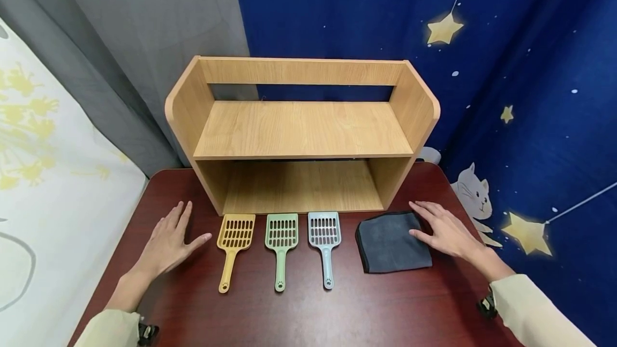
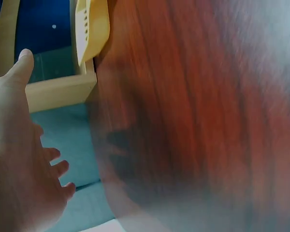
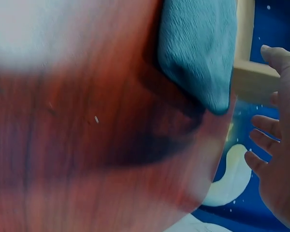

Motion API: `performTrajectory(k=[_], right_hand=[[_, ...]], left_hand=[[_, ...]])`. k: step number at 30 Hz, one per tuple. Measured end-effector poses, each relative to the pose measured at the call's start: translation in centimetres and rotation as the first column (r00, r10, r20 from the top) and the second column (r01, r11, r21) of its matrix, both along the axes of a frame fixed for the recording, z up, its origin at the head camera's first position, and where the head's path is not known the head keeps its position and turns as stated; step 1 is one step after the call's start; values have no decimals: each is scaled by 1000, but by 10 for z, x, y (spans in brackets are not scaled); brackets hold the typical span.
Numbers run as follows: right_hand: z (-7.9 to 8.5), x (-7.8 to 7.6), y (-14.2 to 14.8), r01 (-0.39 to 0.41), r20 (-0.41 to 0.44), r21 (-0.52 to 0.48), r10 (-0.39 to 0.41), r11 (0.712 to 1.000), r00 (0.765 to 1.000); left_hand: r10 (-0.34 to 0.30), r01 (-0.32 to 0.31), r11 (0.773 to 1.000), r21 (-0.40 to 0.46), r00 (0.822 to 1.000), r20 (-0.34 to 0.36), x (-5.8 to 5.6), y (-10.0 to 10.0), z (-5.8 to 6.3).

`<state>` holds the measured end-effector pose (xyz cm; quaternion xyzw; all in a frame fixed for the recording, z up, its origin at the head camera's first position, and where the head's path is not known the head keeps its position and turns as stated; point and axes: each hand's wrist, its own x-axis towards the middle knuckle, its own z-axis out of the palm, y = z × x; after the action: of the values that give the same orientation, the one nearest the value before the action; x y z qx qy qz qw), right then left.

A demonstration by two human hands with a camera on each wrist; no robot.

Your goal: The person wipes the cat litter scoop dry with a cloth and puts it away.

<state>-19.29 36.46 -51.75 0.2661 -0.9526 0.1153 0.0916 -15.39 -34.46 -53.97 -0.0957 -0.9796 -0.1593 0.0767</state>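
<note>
The empty left hand point(image 1: 166, 242), fingers spread, hovered by the left edge of the dark-red wood-grain table point(image 1: 313, 320), near a yellow slotted scoop point(image 1: 228, 266); the right hand point(image 1: 448, 232), fingers extended, likewise empty, hovered at a folded dark-grey cloth point(image 1: 392, 245) towards the right edge.

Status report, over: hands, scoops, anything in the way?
Left hand empty, beside yellow scoop. Right hand empty, by dark cloth. Yellow scoop, green scoop, blue scoop in a row before wooden shelf. No obstruction seen.
</note>
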Motion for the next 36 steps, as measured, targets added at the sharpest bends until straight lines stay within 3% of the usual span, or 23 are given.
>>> performTrajectory(k=[7, 12, 26, 31, 36], right_hand=[[-10, 12, -21, -79, 13, -26, 79, 997, 997], [-12, 12, -40, -135, 42, -57, 138, 989, 990], [-20, -5, -75, -198, 148, -150, 220, 969, 964], [-25, -14, -84, -204, 183, -141, 228, 969, 956], [-29, -22, -90, -223, 198, -126, 245, 967, 949]], left_hand=[[-23, 23, 999, 22, 999, -22, 13, 22, -4], [-11, 10, 999, 52, 1000, 18, 23, 38, -7], [54, -72, 984, 165, 993, 108, 41, 74, -16], [92, -121, 974, 189, 984, 155, 44, 81, -19], [116, -145, 972, 185, 981, 157, 46, 86, -22]])
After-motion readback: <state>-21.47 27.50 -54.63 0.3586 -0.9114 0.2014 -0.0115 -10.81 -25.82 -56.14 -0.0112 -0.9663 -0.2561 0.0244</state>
